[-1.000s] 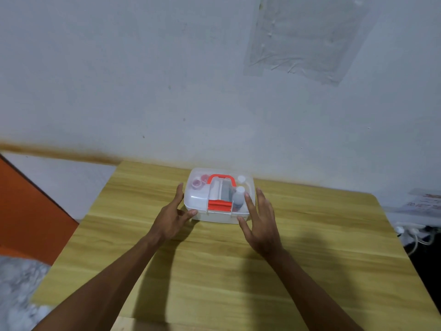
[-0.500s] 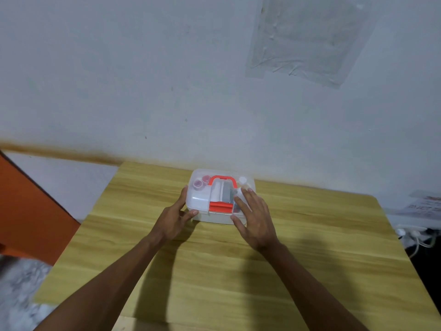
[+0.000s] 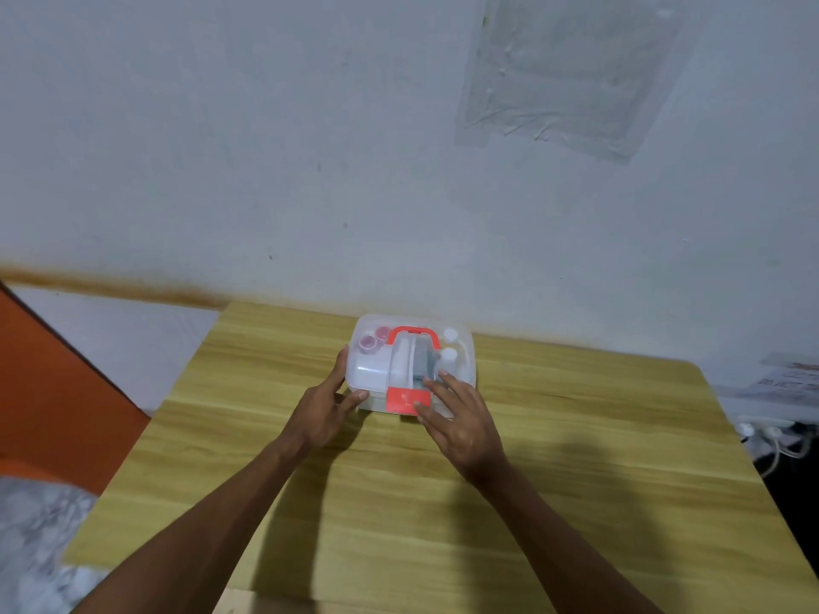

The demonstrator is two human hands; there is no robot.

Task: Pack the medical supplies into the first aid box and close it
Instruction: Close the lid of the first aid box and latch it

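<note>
A translucent white first aid box (image 3: 370, 370) with a red handle (image 3: 414, 333) and a red front latch (image 3: 401, 400) stands near the far edge of the wooden table (image 3: 554, 458), its lid down. Small bottles and pink-capped items show through the lid. My left hand (image 3: 325, 405) grips the box's front left corner, fingers on its side and thumb on the front. My right hand (image 3: 458, 416) lies on the lid's front right, its thumb against the latch.
A white wall rises right behind the table. An orange surface (image 3: 53, 383) lies to the left, below the table's edge. White cables and papers (image 3: 780, 405) sit off the table's right side.
My right hand has slid left from the box's right side onto the lid and latch. The latch now lies flat against the box front. My left hand has stayed at the left corner.
</note>
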